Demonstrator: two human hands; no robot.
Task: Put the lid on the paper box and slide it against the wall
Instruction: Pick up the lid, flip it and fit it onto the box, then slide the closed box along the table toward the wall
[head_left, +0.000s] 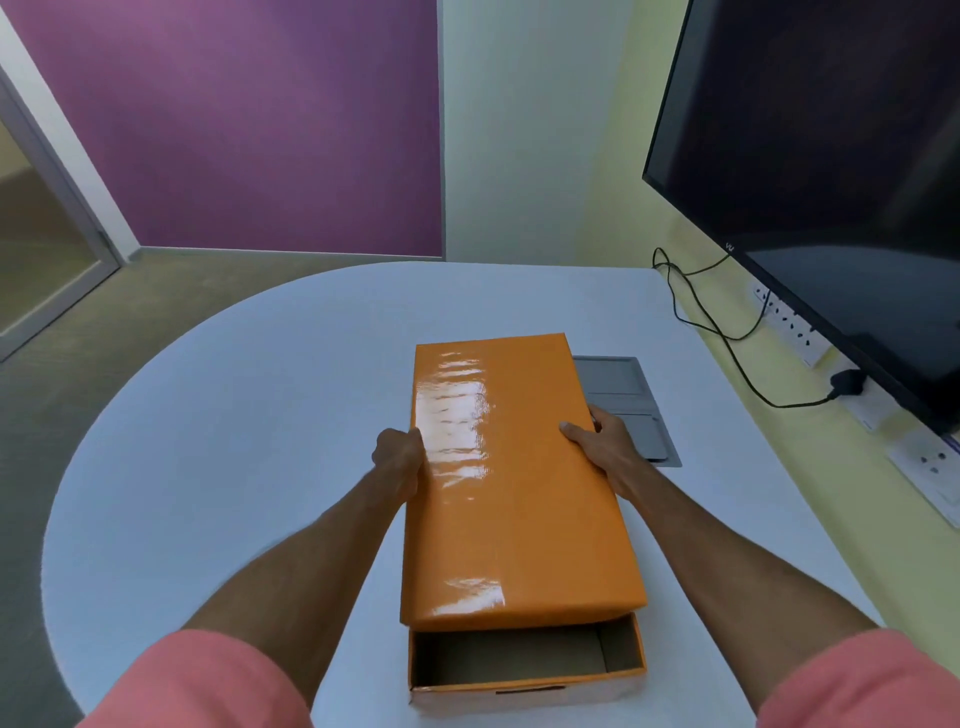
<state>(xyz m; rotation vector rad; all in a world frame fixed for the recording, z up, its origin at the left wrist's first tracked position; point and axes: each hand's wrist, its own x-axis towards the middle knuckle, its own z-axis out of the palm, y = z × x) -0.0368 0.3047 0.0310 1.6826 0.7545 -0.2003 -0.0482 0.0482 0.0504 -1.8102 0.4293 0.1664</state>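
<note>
Head view: orange lid is held over the paper box, offset toward the far side. The box's near end is uncovered, so its brown inside shows. Box sits at the near edge of the white table, roughly mid-width.

Grip: left hand is clamped on the lid's left long edge, fingers wrapped under. Right hand is clamped on the right long edge, thumb on top. Both hold around mid-length, slightly toward the far end. Cannot tell whether the lid's far end already rests on the box rim or floats above it.

To do this step well, my read:
- Pull the lid back toward the near edge until its near lip clears the box's near wall, then lower.
- Keep the lid level; it looks skewed a little against the box, so square the long sides first.
- Seat one end, then press down evenly. Thin card walls likely bow in if forced.
- Glossy wrap looks slippery, so squeeze from the sides rather than rely on friction on top.

Grey inset panel lies in the table just right of the lid, toward the yellow wall and the monitor. A black cable trails along that right edge. The slide is not yet started.
</note>
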